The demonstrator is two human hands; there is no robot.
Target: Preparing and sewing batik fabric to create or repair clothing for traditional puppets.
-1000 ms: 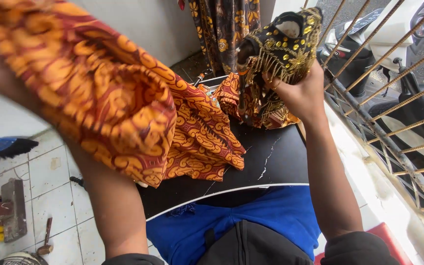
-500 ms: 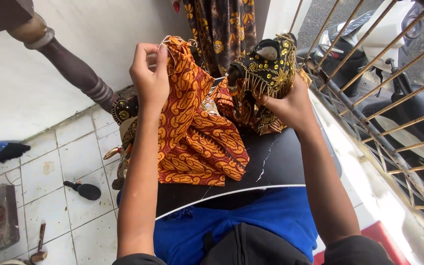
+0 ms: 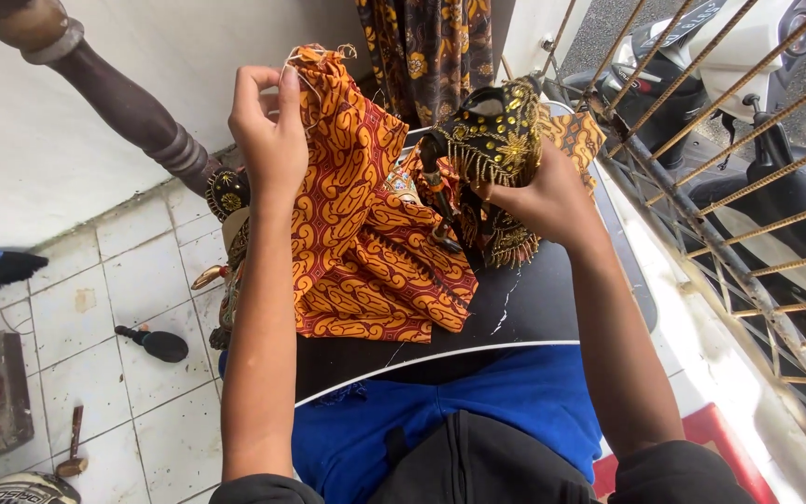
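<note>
My left hand [image 3: 270, 131] pinches the top edge of an orange and brown patterned cloth [image 3: 356, 233] and lifts it; loose threads hang from that edge. The cloth drapes down onto a black seat [image 3: 515, 308] in front of me. My right hand [image 3: 538, 191] grips a puppet body [image 3: 492, 159] dressed in black fabric with gold sequins and fringe, held upright just right of the cloth. Part of the cloth runs behind the puppet.
Another ornate puppet piece [image 3: 228, 201] hangs at the seat's left edge. A hammer [image 3: 72, 443], a black tool [image 3: 153, 343] and a wood block [image 3: 4, 378] lie on the tiled floor. A metal grille [image 3: 748, 233] stands right, dark turned wooden post [image 3: 132, 112] upper left, patterned fabric [image 3: 426, 47] hangs behind.
My left hand came down from close to the camera and now holds only the cloth's top edge. The cloth has dropped and hangs over the seat. My right hand lowered the puppet slightly.
</note>
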